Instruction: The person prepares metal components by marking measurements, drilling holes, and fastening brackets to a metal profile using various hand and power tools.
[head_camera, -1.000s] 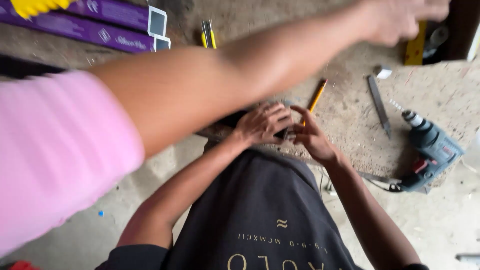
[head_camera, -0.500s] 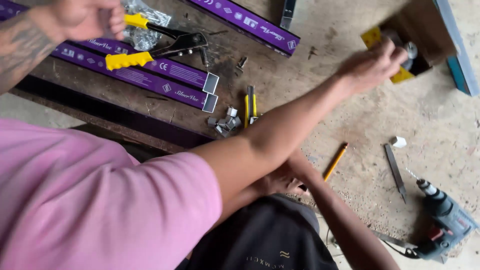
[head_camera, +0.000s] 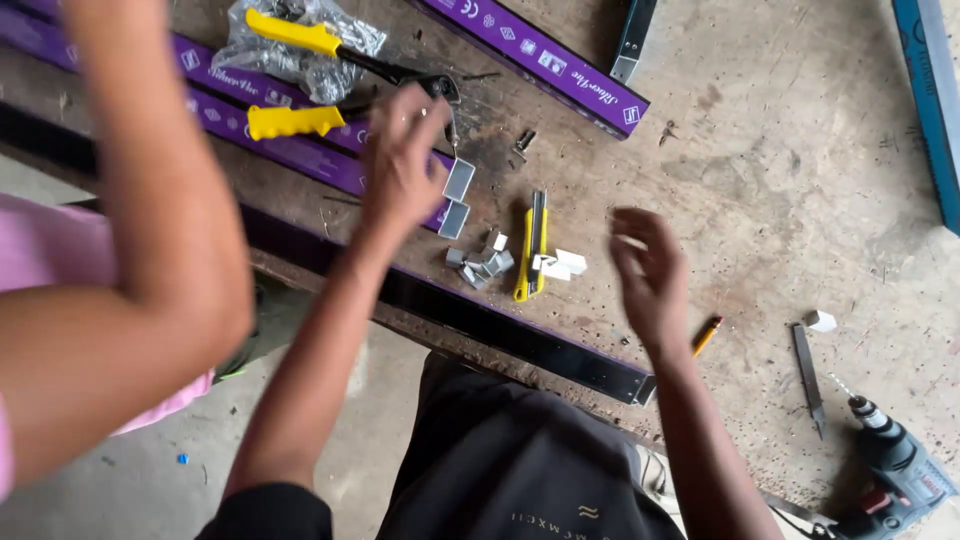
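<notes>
Over the near edge of the table (head_camera: 760, 180), both of the person's hands had come up since half a second before, when they were low at the waist.

- Left hand (head_camera: 400, 165): raised above the end of the purple bars (head_camera: 300, 150), just beside the head of the yellow-handled rivet tool (head_camera: 300, 75). Fingers (head_camera: 425, 110) were bunched together; whether they gripped anything could not be told.
- Right hand (head_camera: 650, 275): hovering empty, fingers spread, blurred by motion, between the yellow knife (head_camera: 530, 245) and the pencil (head_camera: 706, 335).
- Co-worker's arm (head_camera: 150, 250) in a pink sleeve: earlier stretched across to the far right corner, now lifted at the left side, its hand cut off by the top of the frame.
- Rivet tool: lying on a crumpled plastic bag (head_camera: 350, 35) toward the far left corner, its nose partly hidden behind the left hand.
- Small metal pieces (head_camera: 480, 265) and a white block (head_camera: 565, 262): gathered about the knife, too small to identify.
- Black bar (head_camera: 480, 315): along the near edge, its left stretch hidden by the arms.
- Drill (head_camera: 900, 475): at the near right corner, cut off by the frame.
- Chisel (head_camera: 808, 365): just beyond the drill.
</notes>
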